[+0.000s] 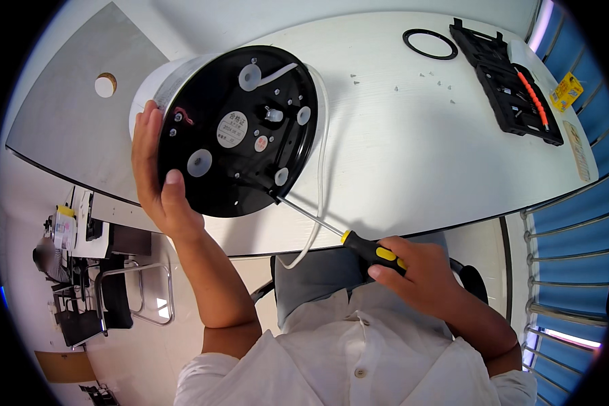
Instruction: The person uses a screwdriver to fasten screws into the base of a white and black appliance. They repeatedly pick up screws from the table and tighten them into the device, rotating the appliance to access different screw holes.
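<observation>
A white round appliance (172, 76) lies tipped on the table with its black base (213, 179) facing me. The base bears pale suction feet, several screws and round labels. My left hand (162, 179) grips its left edge, thumb on the base and fingers along the white side. In my right hand (419, 271) is a screwdriver (372, 252) with a black and yellow handle. Its shaft slants up to the left, the tip at the base's lower right edge beside a foot; whether it sits in a screw is too small to tell. A white cord (323, 155) hangs over the table edge.
Small screws (396, 88) lie scattered on the white table (399, 169). Towards the back right are a black ring (430, 44), an open black tool case (514, 101) with an orange flexible shaft (533, 100), and a yellow box (566, 92). Metal bars (565, 254) stand at right.
</observation>
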The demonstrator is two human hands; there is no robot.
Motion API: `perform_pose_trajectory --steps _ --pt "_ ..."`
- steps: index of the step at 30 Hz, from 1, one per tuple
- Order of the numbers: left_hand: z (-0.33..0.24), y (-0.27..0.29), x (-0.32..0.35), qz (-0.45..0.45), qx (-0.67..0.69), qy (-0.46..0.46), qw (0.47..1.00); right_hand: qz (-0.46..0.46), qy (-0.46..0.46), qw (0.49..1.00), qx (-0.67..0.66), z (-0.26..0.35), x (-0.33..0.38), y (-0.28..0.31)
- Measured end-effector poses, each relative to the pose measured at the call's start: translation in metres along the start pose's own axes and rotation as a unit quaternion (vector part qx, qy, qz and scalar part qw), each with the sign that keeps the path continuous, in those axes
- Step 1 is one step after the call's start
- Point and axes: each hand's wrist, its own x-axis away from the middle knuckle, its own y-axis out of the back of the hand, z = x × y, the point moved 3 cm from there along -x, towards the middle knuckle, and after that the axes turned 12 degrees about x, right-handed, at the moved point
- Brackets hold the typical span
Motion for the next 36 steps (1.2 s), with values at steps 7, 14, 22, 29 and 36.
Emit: perform_pose_trajectory --steps 7,14,22,29,36 --pt "-0.004 0.001 -0.001 0.015 -0.031 0.008 0.999 -0.029 -0.001 0.996 0.079 0.007 0.014 0.009" --pt "-0.017 0.007 -0.001 0.026 -0.113 -0.011 0.993 -0.212 0.0 0.977 0.023 -0.035 0.038 0.081" --pt "-0.044 -0.01 -0.018 0.116 -0.098 0.044 0.987 -0.383 -0.115 0.912 -0.095 -0.12 -0.005 0.132" --pt "-0.045 -0.038 -0.043 0.126 -0.141 0.084 0.978 -0.408 -0.096 0.882 -0.216 -0.142 -0.018 0.13" --pt "-0.04 -0.056 -0.052 0.124 -0.167 0.1 0.973 -0.408 -0.088 0.883 -0.216 -0.141 -0.013 0.127"
